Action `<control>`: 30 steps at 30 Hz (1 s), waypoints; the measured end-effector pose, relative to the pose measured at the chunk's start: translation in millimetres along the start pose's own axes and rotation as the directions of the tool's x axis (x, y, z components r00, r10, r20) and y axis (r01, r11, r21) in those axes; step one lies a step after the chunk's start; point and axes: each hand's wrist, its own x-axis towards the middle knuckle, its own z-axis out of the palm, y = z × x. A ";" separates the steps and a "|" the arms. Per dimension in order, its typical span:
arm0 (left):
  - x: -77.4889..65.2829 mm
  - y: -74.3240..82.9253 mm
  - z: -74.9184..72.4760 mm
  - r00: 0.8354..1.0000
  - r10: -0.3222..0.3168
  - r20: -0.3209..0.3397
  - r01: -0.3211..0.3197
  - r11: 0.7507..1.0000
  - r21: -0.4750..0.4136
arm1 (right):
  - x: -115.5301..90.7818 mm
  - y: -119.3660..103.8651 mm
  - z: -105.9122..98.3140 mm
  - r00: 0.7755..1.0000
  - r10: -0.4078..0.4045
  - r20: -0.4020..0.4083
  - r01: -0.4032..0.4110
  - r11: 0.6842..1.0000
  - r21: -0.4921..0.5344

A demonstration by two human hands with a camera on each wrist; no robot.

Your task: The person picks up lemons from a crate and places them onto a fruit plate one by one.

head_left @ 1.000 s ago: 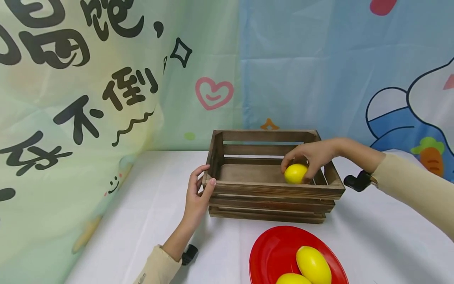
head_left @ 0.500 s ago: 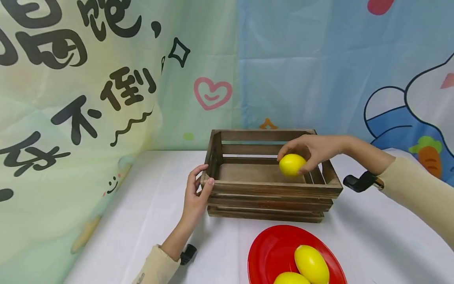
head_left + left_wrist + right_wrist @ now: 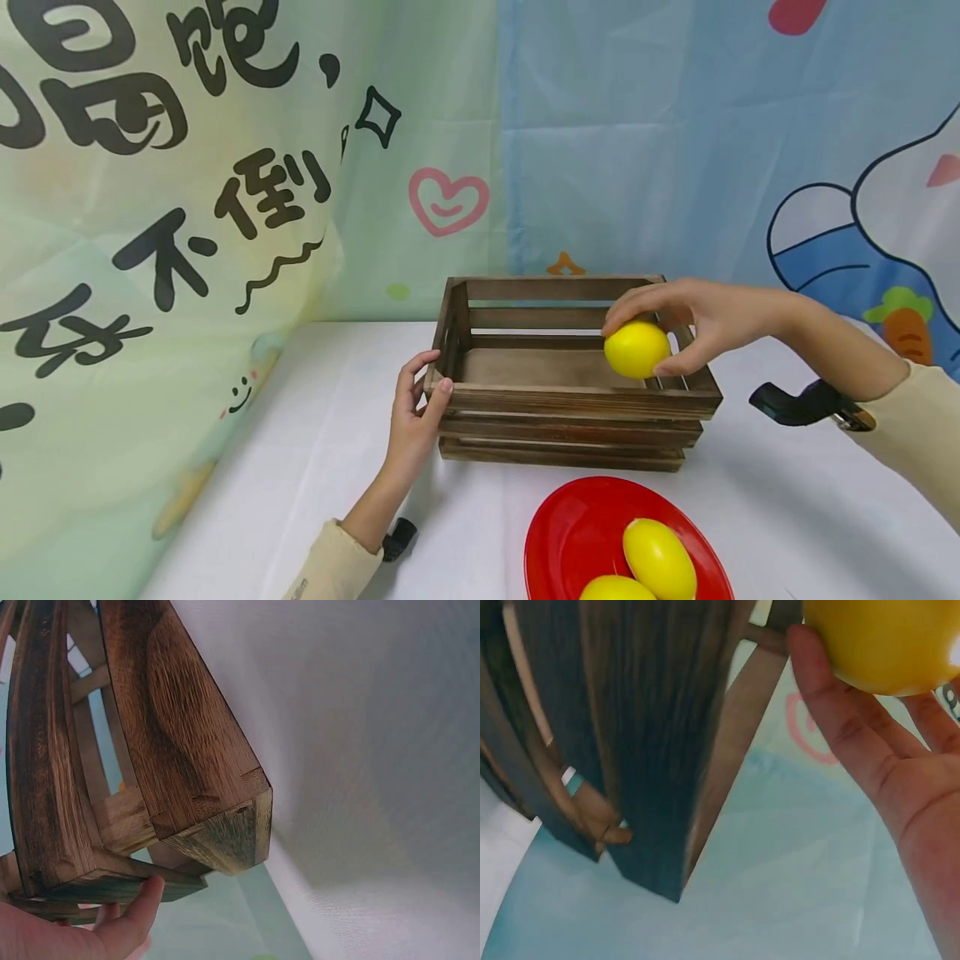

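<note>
A yellow lemon is pinched between the thumb and fingers of my right hand. In the head view it appears over the right part of a slatted brown wooden crate. The right wrist view shows the lemon at the fingertips, beside and above the crate's slats. My left hand grips the crate's left end near its front corner. In the left wrist view, the left thumb presses against the crate's wood; the other fingers are partly hidden.
A red plate lies in front of the crate, with two yellow lemons on it, cut off by the frame's lower edge. White cloth covers the table. A printed backdrop hangs close behind the crate.
My right hand has lifted the lemon from inside the crate, drawing it up and slightly rightward. The left hand keeps its grip on the crate, and the lemons on the plate stay put.
</note>
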 end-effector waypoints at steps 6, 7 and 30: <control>0.8 -0.9 0.1 1.000 0.004 0.002 -0.004 1.000 0.003 | -0.1 -15.0 10.4 0.988 -0.151 -0.040 0.149 0.988 -0.052; 0.8 -1.2 0.2 1.000 0.002 0.004 -0.002 1.000 0.001 | -0.3 -18.1 12.6 0.983 -0.179 -0.041 0.177 0.983 -0.057; -0.1 0.7 -0.4 1.000 -0.001 -0.003 0.001 1.000 0.016 | -14.5 -45.1 106.2 0.967 -0.169 0.192 0.145 0.981 0.132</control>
